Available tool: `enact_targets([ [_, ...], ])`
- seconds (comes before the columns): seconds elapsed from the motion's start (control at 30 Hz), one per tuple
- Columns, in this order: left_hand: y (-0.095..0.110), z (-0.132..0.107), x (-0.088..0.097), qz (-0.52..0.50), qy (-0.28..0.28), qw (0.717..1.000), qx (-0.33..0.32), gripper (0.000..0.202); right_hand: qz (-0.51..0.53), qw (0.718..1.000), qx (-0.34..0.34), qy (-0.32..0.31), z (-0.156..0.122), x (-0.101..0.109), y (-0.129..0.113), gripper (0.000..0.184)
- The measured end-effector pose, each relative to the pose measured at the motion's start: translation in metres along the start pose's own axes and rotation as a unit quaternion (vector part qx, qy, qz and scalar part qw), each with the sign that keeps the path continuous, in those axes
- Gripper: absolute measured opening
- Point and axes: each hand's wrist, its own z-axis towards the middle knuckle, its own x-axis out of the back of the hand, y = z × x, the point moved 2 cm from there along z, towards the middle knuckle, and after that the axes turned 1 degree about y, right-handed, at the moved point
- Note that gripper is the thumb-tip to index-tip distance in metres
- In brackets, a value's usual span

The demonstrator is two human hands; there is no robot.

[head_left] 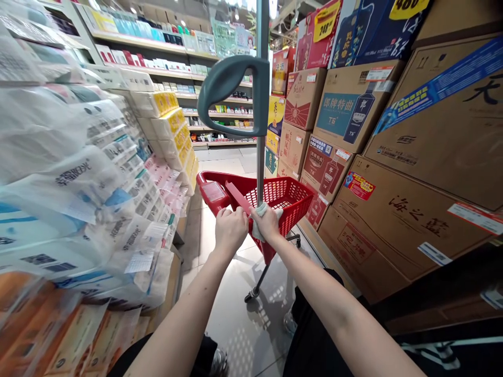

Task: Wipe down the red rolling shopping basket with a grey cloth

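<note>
The red shopping cart (293, 212) stands at 1 o'clock from the hands. The left hand (231, 229) is curled over its red handlebar (214, 193); just beside, the right hand (268, 222) grasps a pale cloth (259, 210) at the cart's near edge. Liquor cartons (373, 209) stand at 3 o'clock, wrapped tissue packs (90, 173) at 9.

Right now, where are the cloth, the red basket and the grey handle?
Cloth (256, 231), head view: lower left edge.
Red basket (295, 208), head view: holed side wall.
Grey handle (261, 99), head view: upright side.
</note>
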Motion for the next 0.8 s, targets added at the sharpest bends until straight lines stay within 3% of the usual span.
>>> enact_targets([
  [0.07, 0.003, 0.001, 0.0, -0.001, 0.006, 1.0, 0.007, 0.032, -0.005, 0.998, -0.031, 0.053, -0.004, -0.003, -0.006, 0.027],
  [0.17, 0.006, -0.003, 0.001, 0.001, 0.014, 1.0, 0.009, 0.029, 0.037, 0.996, -0.052, 0.059, -0.007, -0.005, -0.009, 0.026],
  [0.33, 0.005, -0.009, 0.008, -0.019, -0.004, 1.0, -0.01, 0.029, 0.114, 0.991, -0.028, -0.055, -0.001, 0.006, 0.001, 0.032],
  [0.53, -0.02, -0.001, 0.012, -0.098, -0.086, 0.986, -0.099, 0.037, 0.211, 0.96, 0.0, -0.183, 0.016, 0.013, 0.015, 0.041],
  [0.63, -0.027, 0.001, 0.011, -0.1, -0.077, 0.983, -0.132, 0.041, 0.239, 0.945, -0.003, -0.223, 0.02, 0.013, 0.021, 0.046],
  [0.7, -0.028, -0.001, 0.01, -0.092, -0.061, 0.985, -0.134, 0.043, 0.266, 0.938, -0.023, -0.223, 0.02, 0.012, 0.02, 0.053],
  [0.8, -0.026, -0.004, 0.007, -0.078, -0.05, 0.988, -0.122, 0.044, 0.336, 0.926, -0.085, -0.152, 0.022, 0.008, 0.007, 0.067],
])
